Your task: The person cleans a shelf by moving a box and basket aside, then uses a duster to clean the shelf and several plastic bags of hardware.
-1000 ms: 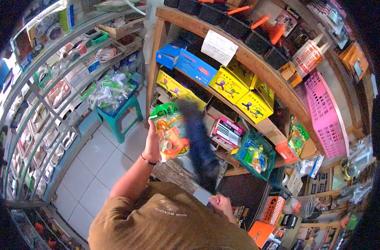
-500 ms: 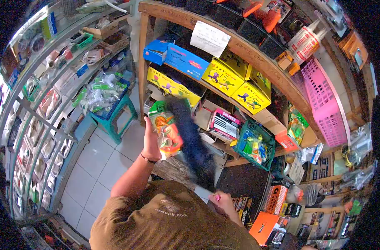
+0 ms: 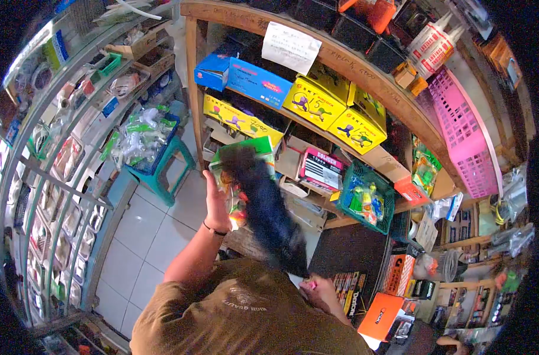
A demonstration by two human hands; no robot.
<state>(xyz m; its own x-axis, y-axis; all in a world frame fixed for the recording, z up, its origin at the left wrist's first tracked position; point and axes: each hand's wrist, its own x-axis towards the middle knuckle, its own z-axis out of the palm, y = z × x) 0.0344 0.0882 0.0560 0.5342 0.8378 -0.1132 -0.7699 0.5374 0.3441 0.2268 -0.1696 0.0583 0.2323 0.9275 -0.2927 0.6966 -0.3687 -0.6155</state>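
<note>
My left hand (image 3: 217, 204) is raised in front of the shelf, its fingers behind a clear plastic packet with a green header card (image 3: 260, 145) and orange contents. Low on the right, my right hand (image 3: 318, 291) is closed around the pink handle of a dark feather duster (image 3: 269, 207). The duster is smeared by motion. It slants up to the left, and its bushy head lies across the packet in this view, hiding much of the packet's front.
Yellow boxes (image 3: 316, 108), a blue box (image 3: 254, 81) and a green basket (image 3: 364, 198) fill the wooden shelf ahead. A teal stool (image 3: 175, 163) bears bagged goods at left, beside glass-fronted racks. A pink basket (image 3: 461, 142) hangs at right. Part of another person (image 3: 450, 343) shows at bottom right.
The duster's head has swept lower and further across the packet, covering more of it. The packet's green header now shows wider behind it. The view has shifted slightly.
</note>
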